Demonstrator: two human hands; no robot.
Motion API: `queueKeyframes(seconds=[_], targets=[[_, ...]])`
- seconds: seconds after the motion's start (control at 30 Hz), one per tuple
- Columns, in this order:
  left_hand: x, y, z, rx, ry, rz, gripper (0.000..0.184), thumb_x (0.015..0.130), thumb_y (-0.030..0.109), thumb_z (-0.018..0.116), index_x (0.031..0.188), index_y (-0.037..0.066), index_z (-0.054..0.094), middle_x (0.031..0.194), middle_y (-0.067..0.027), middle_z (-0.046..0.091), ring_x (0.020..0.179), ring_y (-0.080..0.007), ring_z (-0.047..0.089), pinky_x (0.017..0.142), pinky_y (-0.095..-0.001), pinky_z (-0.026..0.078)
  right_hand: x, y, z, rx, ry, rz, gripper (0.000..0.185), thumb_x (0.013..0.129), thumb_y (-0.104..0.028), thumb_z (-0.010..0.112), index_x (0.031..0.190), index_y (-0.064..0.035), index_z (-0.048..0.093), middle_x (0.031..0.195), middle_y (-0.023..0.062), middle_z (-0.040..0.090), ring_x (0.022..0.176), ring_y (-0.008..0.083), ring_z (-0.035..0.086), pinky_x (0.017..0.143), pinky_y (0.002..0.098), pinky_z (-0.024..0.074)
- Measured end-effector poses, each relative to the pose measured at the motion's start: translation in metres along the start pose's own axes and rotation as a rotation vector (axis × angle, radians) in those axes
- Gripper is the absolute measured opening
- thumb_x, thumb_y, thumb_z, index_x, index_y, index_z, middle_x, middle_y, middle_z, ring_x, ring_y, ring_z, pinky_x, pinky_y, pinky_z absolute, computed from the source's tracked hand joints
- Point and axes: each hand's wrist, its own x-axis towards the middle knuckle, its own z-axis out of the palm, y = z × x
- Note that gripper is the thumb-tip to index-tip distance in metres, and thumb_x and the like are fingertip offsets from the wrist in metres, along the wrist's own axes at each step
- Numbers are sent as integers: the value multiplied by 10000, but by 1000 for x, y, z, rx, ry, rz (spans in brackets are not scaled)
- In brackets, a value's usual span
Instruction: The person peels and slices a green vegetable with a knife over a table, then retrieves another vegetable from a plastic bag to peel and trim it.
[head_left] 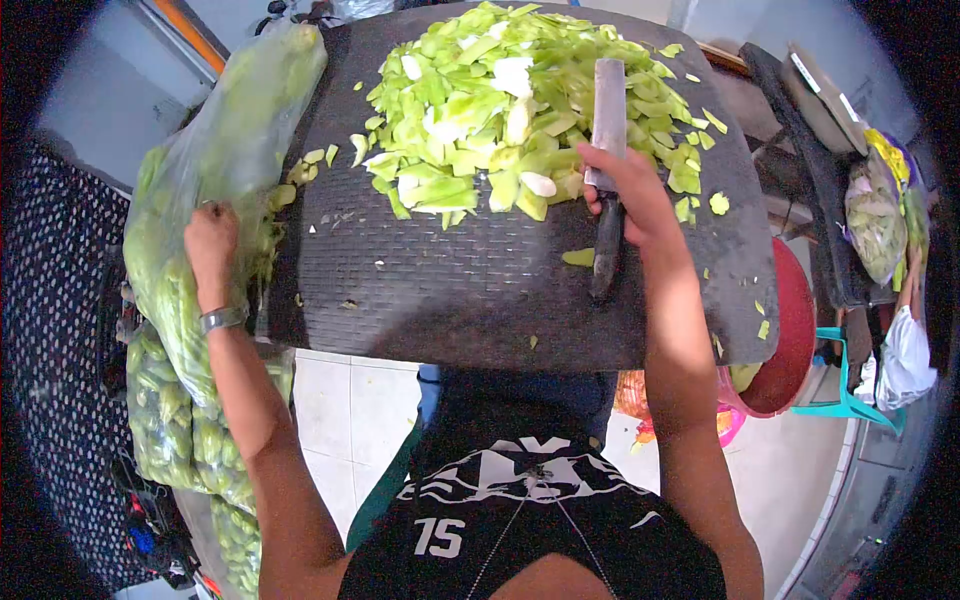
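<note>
Kitchen knife [609, 120], between one and two o'clock of the view: stiff, probably fairly light, likely slippery if wet; its black handle [606, 252] should give the safest hold. The right hand [640, 190] grasps it where blade meets handle. At twelve o'clock, the heap of sliced green vegetable [500, 125] looks light, moist and easily scattered. At ten o'clock, the left hand [212, 240] lies curled against a plastic bag [225, 140], presumably limp but heavy; whether it grips the film cannot be told.
</note>
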Motion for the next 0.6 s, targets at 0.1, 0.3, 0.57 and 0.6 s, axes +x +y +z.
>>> queueKeyframes(seconds=[0.1,0.3,0.57,0.6], targets=[[-11,22,-34,-79,91,-96,373,906,329,631,1055,-10,672,997,-305,686,988,-484,647,854,-511,516,2,1,-2,-17,8,33,285,908,-307,756,917,-73,592,698,-8,589,526,93,565,447,242,439],[-15,1,10,140,359,142,446,888,252,688,1220,-24,578,1104,-326,636,1038,-504,616,880,-521,513,1,2,-5,18,-26,16,284,916,-304,748,927,-71,586,700,-7,588,532,93,567,446,244,439],[-69,53,7,-161,-205,328,264,871,150,658,1100,27,702,975,-248,717,951,-422,695,851,-475,539,-4,-5,2,10,-15,43,286,918,-293,748,939,-66,577,746,10,603,535,98,573,443,252,446],[-68,47,8,-135,-248,381,245,868,130,647,1084,39,717,953,-243,720,939,-416,702,844,-462,545,-5,-5,4,4,-4,45,285,917,-292,749,941,-66,576,749,12,604,536,99,574,441,252,446]])
